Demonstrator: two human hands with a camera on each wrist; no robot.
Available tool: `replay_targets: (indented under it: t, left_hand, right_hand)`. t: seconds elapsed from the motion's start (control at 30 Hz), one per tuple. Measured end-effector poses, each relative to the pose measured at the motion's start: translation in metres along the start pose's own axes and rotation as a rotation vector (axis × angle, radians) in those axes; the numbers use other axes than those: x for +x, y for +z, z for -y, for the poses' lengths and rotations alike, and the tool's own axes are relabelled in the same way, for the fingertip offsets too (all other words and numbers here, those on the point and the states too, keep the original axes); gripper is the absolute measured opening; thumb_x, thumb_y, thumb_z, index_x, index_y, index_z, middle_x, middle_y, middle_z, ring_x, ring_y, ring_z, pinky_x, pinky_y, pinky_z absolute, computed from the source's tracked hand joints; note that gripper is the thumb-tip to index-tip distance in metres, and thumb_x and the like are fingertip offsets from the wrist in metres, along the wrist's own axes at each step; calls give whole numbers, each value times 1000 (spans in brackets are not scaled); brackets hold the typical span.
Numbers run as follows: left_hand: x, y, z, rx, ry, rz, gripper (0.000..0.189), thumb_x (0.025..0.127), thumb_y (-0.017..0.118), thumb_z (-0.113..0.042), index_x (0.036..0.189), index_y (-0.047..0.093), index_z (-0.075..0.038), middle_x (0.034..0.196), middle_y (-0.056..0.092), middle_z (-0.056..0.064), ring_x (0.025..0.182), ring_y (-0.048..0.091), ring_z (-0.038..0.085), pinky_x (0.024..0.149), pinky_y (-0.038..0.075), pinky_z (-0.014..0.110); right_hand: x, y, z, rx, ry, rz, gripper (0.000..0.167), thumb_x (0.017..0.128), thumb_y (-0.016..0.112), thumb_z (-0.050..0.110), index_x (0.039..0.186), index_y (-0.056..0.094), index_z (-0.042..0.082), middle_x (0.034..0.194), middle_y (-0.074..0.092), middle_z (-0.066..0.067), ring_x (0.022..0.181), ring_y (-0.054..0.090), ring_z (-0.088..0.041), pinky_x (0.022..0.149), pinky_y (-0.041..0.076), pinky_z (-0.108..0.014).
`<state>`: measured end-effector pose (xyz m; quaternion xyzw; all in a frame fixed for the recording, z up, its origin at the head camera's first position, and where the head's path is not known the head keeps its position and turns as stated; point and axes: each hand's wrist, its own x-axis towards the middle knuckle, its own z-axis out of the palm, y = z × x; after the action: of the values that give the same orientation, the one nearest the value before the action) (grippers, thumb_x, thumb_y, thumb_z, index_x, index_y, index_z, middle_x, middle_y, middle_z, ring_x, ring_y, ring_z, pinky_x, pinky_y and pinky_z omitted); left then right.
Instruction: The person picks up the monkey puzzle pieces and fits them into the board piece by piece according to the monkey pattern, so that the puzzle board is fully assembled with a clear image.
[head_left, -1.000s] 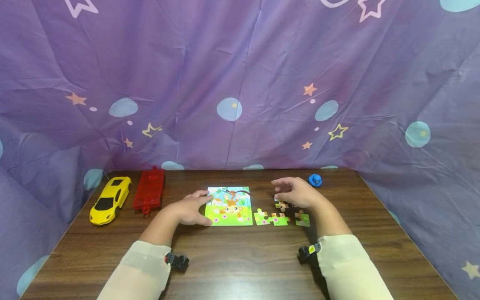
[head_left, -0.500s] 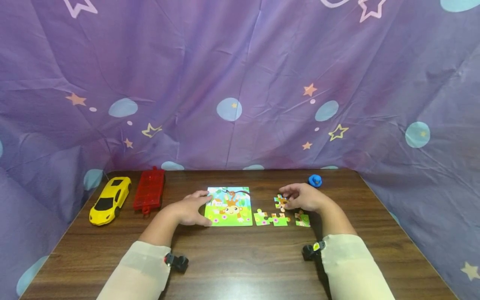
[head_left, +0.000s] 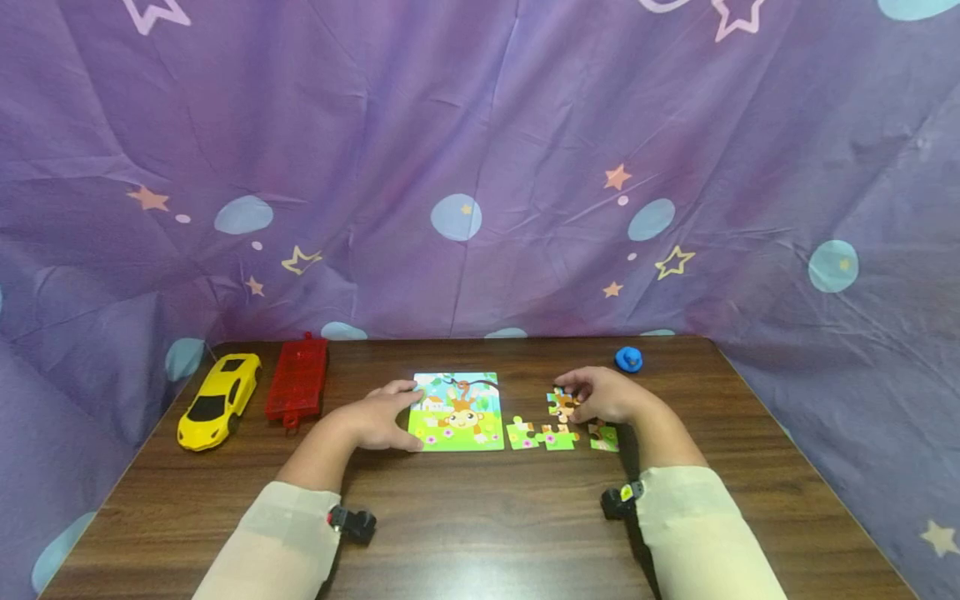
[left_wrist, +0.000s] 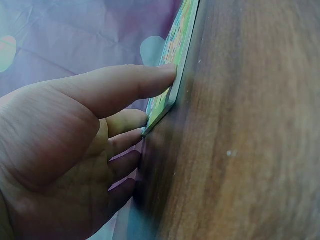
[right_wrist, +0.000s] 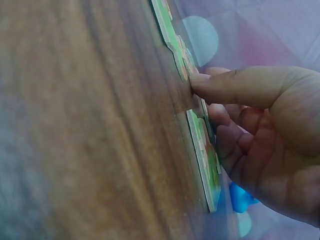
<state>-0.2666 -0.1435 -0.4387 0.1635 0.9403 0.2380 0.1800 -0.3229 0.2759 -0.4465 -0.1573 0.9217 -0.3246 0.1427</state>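
My left hand (head_left: 382, 417) rests at the left side of a square picture card (head_left: 457, 412) showing a cartoon monkey. In the left wrist view, its thumb lies on the card's front edge and its nearly straight fingers reach the side edge. At the right of the card, my right hand (head_left: 607, 394) pinches a puzzle piece (head_left: 566, 402) with curled thumb and fingers, low at the table. That piece sits against another in the upper row. Just in front lie two joined green pieces (head_left: 558, 439). A separate green corner piece (head_left: 604, 437) lies below the right hand.
On the left of the wooden table (head_left: 465, 517) are a yellow toy car (head_left: 219, 402) and a red translucent case (head_left: 298, 379). A small blue toy (head_left: 628, 359) sits behind my right hand. Purple patterned cloth (head_left: 480, 275) hangs along the back and sides.
My right hand has drawn back rightward from over the upper pieces, and its fingers have closed on one, which has slid slightly left against its neighbour. The left hand stays put.
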Motion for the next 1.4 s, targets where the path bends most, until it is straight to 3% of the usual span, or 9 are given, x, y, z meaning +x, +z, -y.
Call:
replay_targets:
  t: [0.47, 0.67, 0.83, 1.13, 1.4]
  left_hand:
    - [2, -1, 1, 2, -18, 8, 97, 86, 84, -44, 167, 39, -19, 178, 25, 7, 164, 24, 40, 127, 30, 69]
    - [1, 0, 0, 4, -15, 11, 97, 86, 85, -43, 167, 39, -19, 178, 25, 7, 164, 25, 41, 127, 31, 69]
    - [1, 0, 1, 2, -20, 10, 96, 86, 84, -44, 168, 39, -20, 178, 24, 6, 164, 24, 40, 127, 30, 70]
    - [1, 1, 1, 1, -14, 6, 96, 86, 84, -43, 167, 39, -19, 178, 24, 7, 164, 24, 41, 127, 30, 69]
    - [1, 0, 1, 2, -24, 4, 96, 87, 84, -44, 167, 39, -19, 178, 24, 6, 164, 24, 40, 127, 31, 69]
  right_hand:
    - [-2, -1, 4, -71, 25, -3, 60, 84, 90, 13, 139, 69, 3, 118, 72, -12, 105, 65, -23, 84, 56, -32]
    - [-3, -6, 7, -76, -16, -10, 59, 86, 88, 23, 140, 70, 7, 121, 75, -8, 99, 63, -18, 85, 54, -34]
    - [-3, -2, 26, -48, -62, 17, 60, 86, 88, 25, 141, 70, 10, 112, 72, -6, 93, 59, -18, 76, 53, -33]
    - [12, 24, 71, -14, -163, 62, 60, 83, 88, 21, 139, 70, 8, 104, 70, -3, 95, 60, -17, 86, 53, -33]
    - [34, 47, 93, -37, -208, 80, 58, 85, 86, 19, 140, 70, 9, 105, 69, -5, 92, 60, -16, 85, 53, -35]
